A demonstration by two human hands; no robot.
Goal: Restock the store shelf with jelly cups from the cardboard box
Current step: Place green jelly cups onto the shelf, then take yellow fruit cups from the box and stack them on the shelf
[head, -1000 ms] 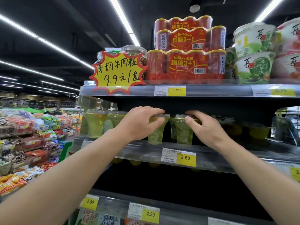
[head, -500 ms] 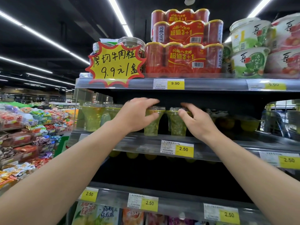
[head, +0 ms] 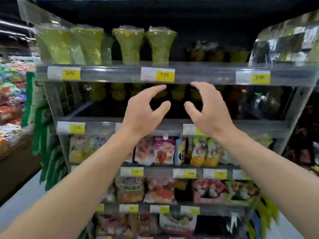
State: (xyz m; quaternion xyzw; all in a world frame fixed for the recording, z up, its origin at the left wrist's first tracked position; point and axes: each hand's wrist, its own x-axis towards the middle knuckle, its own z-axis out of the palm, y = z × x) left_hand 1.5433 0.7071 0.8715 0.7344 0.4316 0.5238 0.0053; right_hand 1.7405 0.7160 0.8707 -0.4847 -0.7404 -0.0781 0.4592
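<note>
Two green jelly cups (head: 144, 45) standing upright on the shelf (head: 110, 74). Below the shelf, left hand (head: 144, 112) and right hand (head: 206, 111) spread, empty. Box unseen; more restocking probably left.

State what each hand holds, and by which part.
Nothing. The left hand and right hand hang empty, fingers loosely curled, below the cups.

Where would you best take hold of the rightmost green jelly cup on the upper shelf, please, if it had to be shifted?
Probably by the narrow waist of the rightmost green jelly cup, coming from the front. It stands upright and flares wide under the sealed top, with a neighbouring cup close on its left, so fingers fit lower down. Both the left hand and the right hand are empty.
</note>
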